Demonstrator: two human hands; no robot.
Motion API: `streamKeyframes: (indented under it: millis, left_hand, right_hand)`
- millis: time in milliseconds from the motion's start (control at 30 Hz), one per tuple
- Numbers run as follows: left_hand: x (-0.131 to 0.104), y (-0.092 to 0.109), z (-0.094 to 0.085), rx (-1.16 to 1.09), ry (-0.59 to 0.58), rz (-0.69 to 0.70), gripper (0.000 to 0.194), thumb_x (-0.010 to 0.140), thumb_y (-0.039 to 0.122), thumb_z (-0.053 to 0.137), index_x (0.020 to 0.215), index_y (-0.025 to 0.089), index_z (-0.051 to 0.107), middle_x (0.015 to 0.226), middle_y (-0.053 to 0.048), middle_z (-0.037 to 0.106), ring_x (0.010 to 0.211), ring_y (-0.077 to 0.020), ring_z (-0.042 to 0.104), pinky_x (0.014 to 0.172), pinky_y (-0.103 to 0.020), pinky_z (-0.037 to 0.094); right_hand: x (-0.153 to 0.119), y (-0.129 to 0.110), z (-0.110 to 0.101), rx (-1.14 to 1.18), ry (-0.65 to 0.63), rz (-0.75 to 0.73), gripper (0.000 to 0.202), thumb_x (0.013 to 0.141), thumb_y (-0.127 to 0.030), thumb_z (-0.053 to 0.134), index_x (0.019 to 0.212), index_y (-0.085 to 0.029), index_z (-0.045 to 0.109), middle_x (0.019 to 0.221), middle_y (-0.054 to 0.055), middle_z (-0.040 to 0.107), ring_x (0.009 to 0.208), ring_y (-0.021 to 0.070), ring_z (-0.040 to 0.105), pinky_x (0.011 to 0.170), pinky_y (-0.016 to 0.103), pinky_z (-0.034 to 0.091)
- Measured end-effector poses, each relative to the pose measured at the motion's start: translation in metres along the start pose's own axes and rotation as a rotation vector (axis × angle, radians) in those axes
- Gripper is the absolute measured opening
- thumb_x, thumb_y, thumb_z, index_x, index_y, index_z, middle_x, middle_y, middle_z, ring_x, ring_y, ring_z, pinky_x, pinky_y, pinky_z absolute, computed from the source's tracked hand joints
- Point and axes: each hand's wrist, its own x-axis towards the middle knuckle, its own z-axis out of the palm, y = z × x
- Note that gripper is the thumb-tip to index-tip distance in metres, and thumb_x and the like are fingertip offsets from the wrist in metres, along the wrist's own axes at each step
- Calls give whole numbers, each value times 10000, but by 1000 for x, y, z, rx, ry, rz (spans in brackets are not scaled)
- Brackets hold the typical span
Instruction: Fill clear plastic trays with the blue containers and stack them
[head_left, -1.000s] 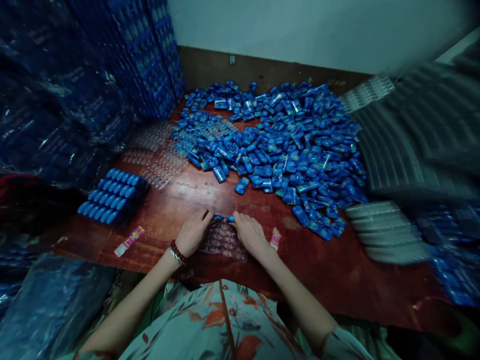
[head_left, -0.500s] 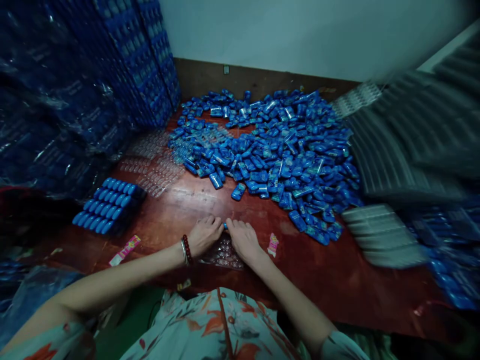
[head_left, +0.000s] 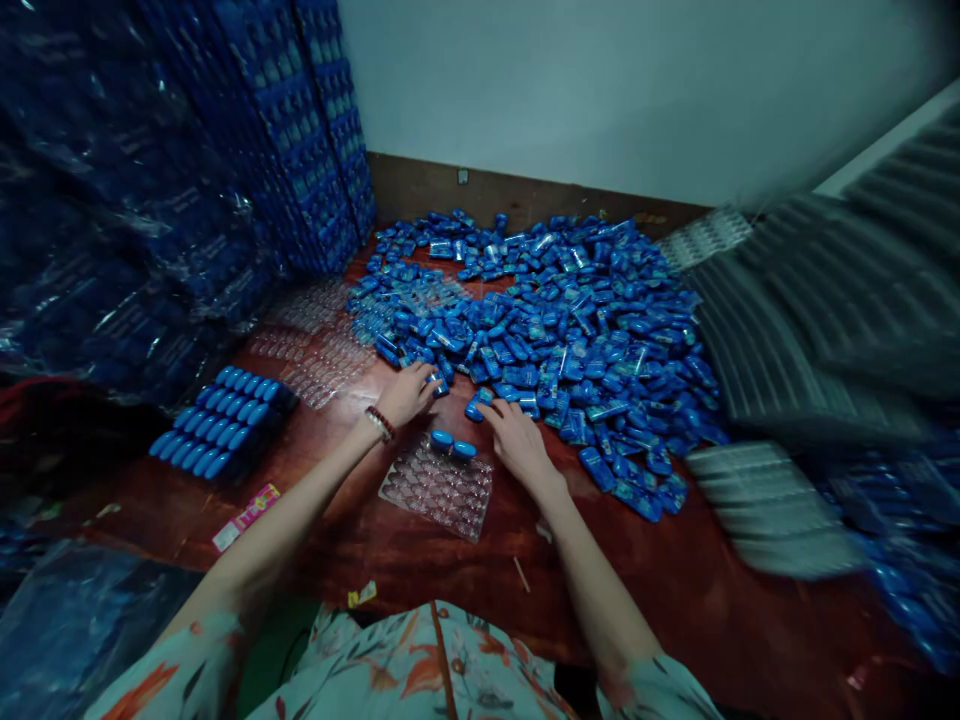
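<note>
Your left hand reaches over the middle of the worktop, its fingers curled at a blue packet on the front fringe of the heap. Your right hand is opposite, its fingertips at another blue packet, just right of the first. At both hands the fingers are bent and close to their packets, but you cannot tell whether they grasp them or only touch them.

Between your forearms, toward the near edge of the worktop, a clear moulded tray lies flat. Two blue pieces sit side by side at its far edge; the cavities nearer you show clear.

The heap of blue packets spreads from the middle of the worktop back to its far edge. Toward the left edge stands a block of blue pieces in rows, with loose clear trays behind it and a pink strip in front. A yellow scrap lies at the near edge. Pale ribbed trays are stacked toward the right edge.
</note>
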Motion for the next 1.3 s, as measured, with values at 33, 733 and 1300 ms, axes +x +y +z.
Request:
streamKeyframes:
  millis: [33,733,1300]
  left_hand:
    - [10,-3,3,59,-14,-52,326,896,351,458,1119,119,511,1108,-141,535,995,-243,537,872,-371,415]
    - [-109,-37,3,-495,399,-230,237,805,344,583,950,164,531,882,-29,609,826,-165,590,778,-310,482]
    - [-112,38,26,69,-5,327,262,886,119,412,1103,160,552,1091,-111,571,959,-202,515,836,-360,494]
  right_hand:
    - [8,2,1,-52,-16,-41,471,864,-66,395,1293,-258,436,1302,88,471,1090,220,457,826,336,395]
    - [-95,-39,49,894,435,296,173,871,-314,480,982,-212,564,995,75,619,941,195,588,837,346,475]
    - [-50,-52,-1,12,-76,-149,312,876,-62,363,1094,-154,566,972,98,595,909,211,545,823,332,453]
